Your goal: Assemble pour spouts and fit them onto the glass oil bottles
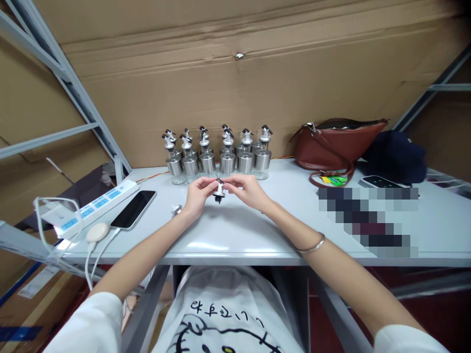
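Between my two hands, just above the table, is a pour spout (219, 190) with a white-silver body, a black flap on top and a black ribbed stopper pointing down. My left hand (199, 194) pinches it from the left side. From the right, the fingertips of my right hand (247, 190) close on it too. Another small silver piece (177, 210) lies on the table beside my left wrist, partly hidden. Behind my hands stand several glass bottles (227, 161) with steel bands, in rows, each topped with a similar spout.
On the left lie a white power strip (96, 208), a phone (134, 210) and a round white charger (97, 232) with cables. A brown handbag (340, 144), a dark cap (397, 154) and another device (379, 182) sit at the right. Cardboard (257, 93) backs the table (221, 235).
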The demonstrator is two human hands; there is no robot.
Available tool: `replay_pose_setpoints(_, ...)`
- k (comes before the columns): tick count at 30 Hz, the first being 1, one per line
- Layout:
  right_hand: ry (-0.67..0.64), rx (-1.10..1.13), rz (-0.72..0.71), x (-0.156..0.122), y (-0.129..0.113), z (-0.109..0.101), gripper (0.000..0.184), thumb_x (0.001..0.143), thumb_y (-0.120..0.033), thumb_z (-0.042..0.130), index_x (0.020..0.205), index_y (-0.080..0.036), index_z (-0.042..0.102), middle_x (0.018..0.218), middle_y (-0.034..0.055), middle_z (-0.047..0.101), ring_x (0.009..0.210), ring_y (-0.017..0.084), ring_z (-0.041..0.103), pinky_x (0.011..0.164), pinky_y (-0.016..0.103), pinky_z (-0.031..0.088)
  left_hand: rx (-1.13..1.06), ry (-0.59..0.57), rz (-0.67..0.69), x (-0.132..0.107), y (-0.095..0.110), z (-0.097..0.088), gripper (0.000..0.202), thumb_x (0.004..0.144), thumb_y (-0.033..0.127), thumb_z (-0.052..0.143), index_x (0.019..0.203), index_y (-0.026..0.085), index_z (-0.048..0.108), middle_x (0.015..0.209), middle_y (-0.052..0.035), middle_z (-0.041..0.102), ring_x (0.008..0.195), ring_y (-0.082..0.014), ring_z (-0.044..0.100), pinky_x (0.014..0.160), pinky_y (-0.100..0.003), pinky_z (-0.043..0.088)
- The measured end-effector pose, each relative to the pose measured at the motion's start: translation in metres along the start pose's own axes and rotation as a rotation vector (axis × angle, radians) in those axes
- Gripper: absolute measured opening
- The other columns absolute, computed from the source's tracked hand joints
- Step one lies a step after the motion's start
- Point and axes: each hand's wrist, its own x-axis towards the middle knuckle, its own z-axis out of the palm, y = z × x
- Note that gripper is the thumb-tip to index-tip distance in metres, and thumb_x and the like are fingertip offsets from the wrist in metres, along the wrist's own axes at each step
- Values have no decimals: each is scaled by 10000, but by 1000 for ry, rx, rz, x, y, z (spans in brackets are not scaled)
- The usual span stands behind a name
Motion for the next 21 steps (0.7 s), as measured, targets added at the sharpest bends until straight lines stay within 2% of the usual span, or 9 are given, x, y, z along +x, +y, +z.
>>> replay_pose_setpoints(7, -2, -18, -4, 0, 2, 3, 187, 834, -247, 614, 964, -156, 713, 832, 70, 723, 662, 161, 653, 661, 271, 520, -54, 46, -70, 2, -4, -2, 129, 894, 234, 597, 907, 107, 616, 858, -19, 646, 746, -126, 632, 692, -298, 550)
replay_pose_setpoints(16, -3, -8, 34, 0, 3, 2, 178, 850, -186, 541, 921, -121, 691, 686, 39, 705, 578, 142, 641, 574, 235, 498, -48, 18, -115, -2, -1, 0, 120, 893, 223, 597, 906, 105, 615, 858, -19, 649, 750, -128, 635, 701, -302, 552)
replay_pose_setpoints(21, -24, -33, 4, -1, 1, 5, 185, 829, -260, 612, 923, -124, 693, 733, 48, 694, 608, 140, 614, 617, 251, 505, -22, 62, -105, -1, -3, -1, 141, 899, 244, 590, 928, 108, 614, 877, -24, 645, 756, -130, 631, 699, -303, 549)
